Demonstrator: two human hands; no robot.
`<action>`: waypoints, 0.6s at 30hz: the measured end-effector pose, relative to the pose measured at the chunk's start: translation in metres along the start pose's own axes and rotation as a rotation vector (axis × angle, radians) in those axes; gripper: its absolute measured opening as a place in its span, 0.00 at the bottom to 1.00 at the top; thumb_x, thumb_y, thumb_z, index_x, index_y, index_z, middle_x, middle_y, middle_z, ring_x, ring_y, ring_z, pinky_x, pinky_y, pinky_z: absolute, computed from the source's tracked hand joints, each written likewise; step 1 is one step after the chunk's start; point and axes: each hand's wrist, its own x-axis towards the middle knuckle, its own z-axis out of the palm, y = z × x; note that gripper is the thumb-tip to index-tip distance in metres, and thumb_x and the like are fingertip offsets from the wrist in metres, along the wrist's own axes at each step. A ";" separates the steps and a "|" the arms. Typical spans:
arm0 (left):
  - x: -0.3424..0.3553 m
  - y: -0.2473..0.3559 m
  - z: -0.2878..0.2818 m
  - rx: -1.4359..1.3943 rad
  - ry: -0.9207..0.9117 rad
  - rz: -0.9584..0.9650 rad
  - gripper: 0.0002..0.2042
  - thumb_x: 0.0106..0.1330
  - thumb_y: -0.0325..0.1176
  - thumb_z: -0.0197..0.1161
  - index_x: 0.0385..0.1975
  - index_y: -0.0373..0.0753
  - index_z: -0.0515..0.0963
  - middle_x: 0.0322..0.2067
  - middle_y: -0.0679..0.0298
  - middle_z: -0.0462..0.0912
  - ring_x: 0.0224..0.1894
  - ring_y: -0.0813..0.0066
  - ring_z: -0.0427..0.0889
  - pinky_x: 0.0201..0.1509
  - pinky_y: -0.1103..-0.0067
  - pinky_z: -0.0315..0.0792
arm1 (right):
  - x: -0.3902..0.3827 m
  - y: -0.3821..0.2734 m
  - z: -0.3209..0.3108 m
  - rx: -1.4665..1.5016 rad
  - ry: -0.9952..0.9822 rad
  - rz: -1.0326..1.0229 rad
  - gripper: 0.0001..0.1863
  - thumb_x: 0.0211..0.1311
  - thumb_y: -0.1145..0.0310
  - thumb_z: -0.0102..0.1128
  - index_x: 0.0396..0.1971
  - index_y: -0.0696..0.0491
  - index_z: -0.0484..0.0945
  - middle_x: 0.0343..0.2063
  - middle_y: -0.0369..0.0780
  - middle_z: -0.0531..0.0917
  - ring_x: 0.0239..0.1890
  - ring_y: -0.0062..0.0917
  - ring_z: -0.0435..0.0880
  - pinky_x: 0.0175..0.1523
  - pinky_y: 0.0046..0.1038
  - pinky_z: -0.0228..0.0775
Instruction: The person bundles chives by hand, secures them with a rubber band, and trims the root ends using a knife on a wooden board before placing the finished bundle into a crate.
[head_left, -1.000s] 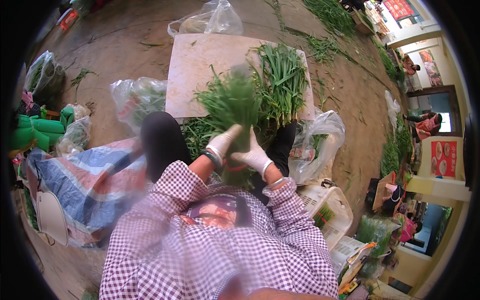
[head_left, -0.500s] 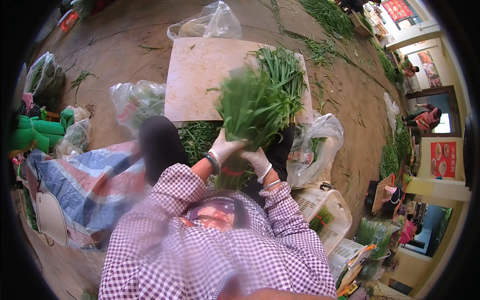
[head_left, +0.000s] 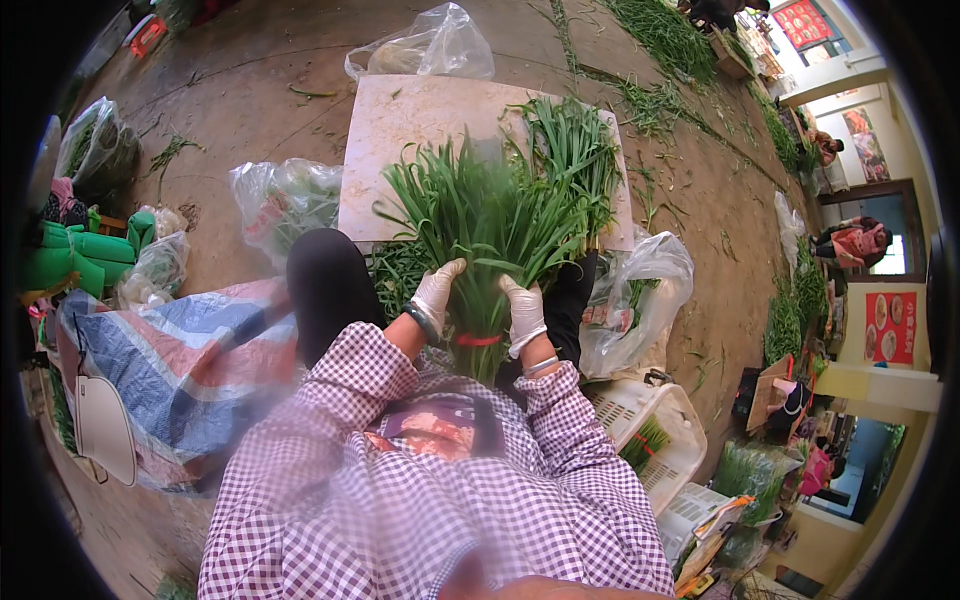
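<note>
Between my two gloved hands stands a bunch of leafy greens point(head_left: 480, 220), long and narrow-leaved, with a red band point(head_left: 477, 340) around its stems. My left hand point(head_left: 437, 294) grips its left side just above the band, thumb toward the leaves. On the opposite side my right hand point(head_left: 524, 314) presses against the bunch, fingers partly hidden behind it. The leaf tops fan out over a pale board point(head_left: 400, 130) in front of my knees. More loose greens point(head_left: 575, 150) lie on the board's right side, partly covered by the bunch.
Clear plastic bags point(head_left: 285, 205) lie left of the board, with another bag point(head_left: 645, 300) at its right. A cream plastic crate point(head_left: 672, 440) holding greens stands by my right elbow. A striped tarp point(head_left: 190, 370) spreads at my left. Other people point(head_left: 855, 242) are far right.
The bunch has turned more upright and its leaves have spread leftward. My hands have moved apart to either side of it, and the red band now shows clearly between them.
</note>
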 end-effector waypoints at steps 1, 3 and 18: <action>0.001 -0.001 0.000 -0.018 -0.024 -0.006 0.15 0.68 0.41 0.56 0.45 0.37 0.79 0.38 0.60 0.86 0.38 0.68 0.84 0.48 0.72 0.78 | 0.001 0.002 -0.001 -0.023 -0.008 -0.026 0.17 0.63 0.76 0.62 0.52 0.58 0.75 0.42 0.33 0.81 0.41 0.18 0.78 0.50 0.22 0.71; 0.002 -0.004 -0.001 -0.054 -0.072 -0.019 0.16 0.69 0.41 0.55 0.46 0.37 0.79 0.39 0.61 0.86 0.39 0.68 0.84 0.49 0.72 0.77 | 0.003 0.007 -0.004 -0.067 -0.023 -0.079 0.20 0.62 0.75 0.64 0.54 0.58 0.72 0.42 0.34 0.81 0.42 0.20 0.79 0.50 0.23 0.71; -0.013 -0.002 0.004 -0.177 -0.147 -0.080 0.16 0.69 0.40 0.55 0.48 0.37 0.78 0.44 0.61 0.84 0.42 0.70 0.83 0.50 0.72 0.76 | 0.018 -0.003 -0.010 -0.314 0.128 -0.285 0.11 0.64 0.74 0.56 0.46 0.58 0.78 0.35 0.33 0.82 0.32 0.19 0.76 0.41 0.23 0.71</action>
